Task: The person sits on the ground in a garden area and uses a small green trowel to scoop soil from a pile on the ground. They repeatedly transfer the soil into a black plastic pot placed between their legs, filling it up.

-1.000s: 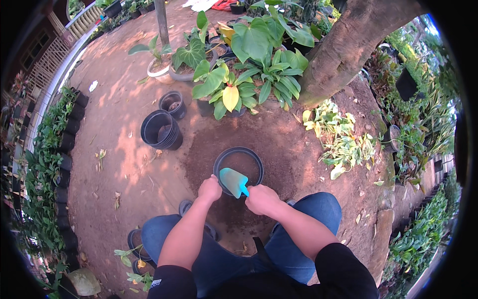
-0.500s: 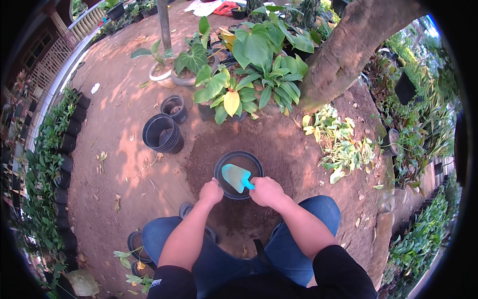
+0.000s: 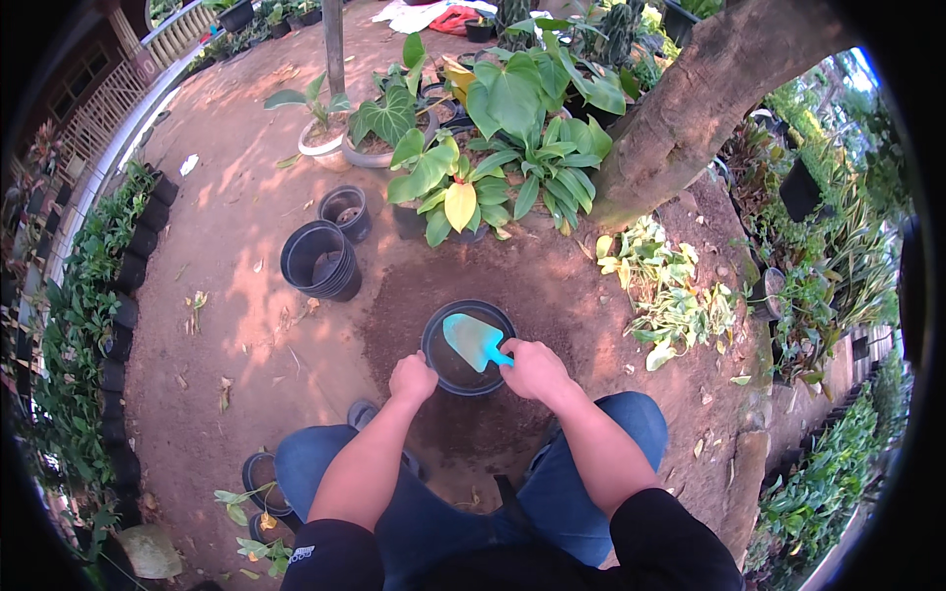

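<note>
In front of me on the ground stands a round black plant pot (image 3: pixel 463 390), with dark soil visible inside. My left hand (image 3: pixel 413 380) is closed at its left rim, thumb uppermost. A turquoise hand trowel (image 3: pixel 473 340) is in my right hand (image 3: pixel 534 370), which grips its handle at the pot's right side. The trowel's blade lies over the pot's opening, pointing up and to the left. Whether the blade touches the soil I cannot tell.
Stacked black pots (image 3: pixel 320 261) and a smaller black pot (image 3: pixel 345 212) stand ahead to the left. Leafy potted plants (image 3: pixel 507 98) and a tree trunk (image 3: pixel 690 108) are beyond. Cut leaves (image 3: pixel 665 286) lie to the right. Pots with a yellowing plant (image 3: pixel 266 483) sit by my left knee.
The trowel has shifted slightly to the right and turned a little over the pot, with my right hand around its handle. My left hand stays at the rim.
</note>
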Motion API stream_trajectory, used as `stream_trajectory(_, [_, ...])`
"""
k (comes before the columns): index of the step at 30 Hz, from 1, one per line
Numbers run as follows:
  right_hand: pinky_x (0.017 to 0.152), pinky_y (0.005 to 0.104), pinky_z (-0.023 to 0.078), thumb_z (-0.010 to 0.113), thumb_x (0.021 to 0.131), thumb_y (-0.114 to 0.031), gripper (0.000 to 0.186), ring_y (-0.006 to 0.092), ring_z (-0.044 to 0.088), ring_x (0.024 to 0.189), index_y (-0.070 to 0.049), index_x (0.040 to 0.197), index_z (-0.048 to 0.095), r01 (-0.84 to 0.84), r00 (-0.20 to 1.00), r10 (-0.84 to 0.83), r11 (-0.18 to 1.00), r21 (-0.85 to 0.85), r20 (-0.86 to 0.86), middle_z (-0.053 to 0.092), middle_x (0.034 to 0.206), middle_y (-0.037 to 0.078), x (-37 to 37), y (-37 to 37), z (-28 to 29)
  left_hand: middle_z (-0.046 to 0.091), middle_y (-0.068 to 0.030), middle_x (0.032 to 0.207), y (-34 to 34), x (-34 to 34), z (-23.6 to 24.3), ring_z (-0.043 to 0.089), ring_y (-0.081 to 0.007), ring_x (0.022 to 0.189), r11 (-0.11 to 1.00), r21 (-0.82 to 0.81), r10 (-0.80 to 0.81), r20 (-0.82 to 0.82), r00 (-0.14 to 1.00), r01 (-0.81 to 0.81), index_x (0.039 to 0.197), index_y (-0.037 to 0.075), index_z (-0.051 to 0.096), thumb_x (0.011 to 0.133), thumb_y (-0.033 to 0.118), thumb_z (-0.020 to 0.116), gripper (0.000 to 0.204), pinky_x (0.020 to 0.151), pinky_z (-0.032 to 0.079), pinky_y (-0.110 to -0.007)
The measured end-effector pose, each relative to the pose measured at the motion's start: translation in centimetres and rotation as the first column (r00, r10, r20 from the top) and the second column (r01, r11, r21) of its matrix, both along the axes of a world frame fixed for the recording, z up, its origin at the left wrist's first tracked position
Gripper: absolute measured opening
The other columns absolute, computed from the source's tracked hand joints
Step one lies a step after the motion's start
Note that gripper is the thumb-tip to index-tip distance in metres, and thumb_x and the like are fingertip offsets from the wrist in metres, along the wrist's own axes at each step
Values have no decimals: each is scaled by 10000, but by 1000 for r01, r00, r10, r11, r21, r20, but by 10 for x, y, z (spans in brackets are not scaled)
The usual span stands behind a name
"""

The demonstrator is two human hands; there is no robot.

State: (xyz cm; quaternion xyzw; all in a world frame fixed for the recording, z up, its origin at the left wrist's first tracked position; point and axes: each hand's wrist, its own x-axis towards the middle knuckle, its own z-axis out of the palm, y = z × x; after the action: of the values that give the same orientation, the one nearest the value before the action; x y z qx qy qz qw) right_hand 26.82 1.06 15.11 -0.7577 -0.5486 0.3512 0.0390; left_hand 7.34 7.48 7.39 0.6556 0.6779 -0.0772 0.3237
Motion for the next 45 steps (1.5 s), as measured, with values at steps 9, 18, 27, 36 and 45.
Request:
stream_trajectory(9, [845,413,477,585,776,-194,329,330,607,956,-89,1085,616,80,992,-83,996,-33,-93,645,980,183,16,3,-14,620,-179,1070,-2,5,-9,587,-326,1021,975,97,193,85,978,-201,1137,105,565,855,289,530,338,864,471,-421])
stream_trajectory(18, [788,389,491,602,795,-218,312,318,633,886,-74,1072,613,248,938,-267,963,-107,-223,657,892,184,26,-9,-18,601,-213,1078,-1,6,-32,555,-359,1056,984,93,145,102,984,-154,1108,49,552,883,233,483,299,905,438,-435])
stream_trajectory(27, [559,344,506,572,802,-187,277,231,639,576,-41,1035,609,263,940,-267,964,-46,-213,653,750,156,30,-14,-20,631,-202,774,4,8,-38,633,-246,570,919,-287,358,313,880,-272,1031,-55,484,852,19,435,199,480,513,-323])
stream_trajectory(36, [448,320,473,559,811,-168,281,182,591,467,-23,1049,592,310,882,-331,944,-116,-335,622,636,105,25,-8,-5,631,-168,738,4,-4,-45,615,-192,518,875,-401,433,393,811,-273,1126,-17,406,876,28,404,253,415,499,-283])
stream_trajectory(45, [442,304,471,566,831,-172,282,152,570,456,-39,1080,572,251,911,-269,963,-99,-313,621,644,82,6,-9,-9,633,-205,968,8,-13,-72,630,-328,851,982,17,181,204,962,-189,1100,7,489,918,179,414,262,797,481,-423])
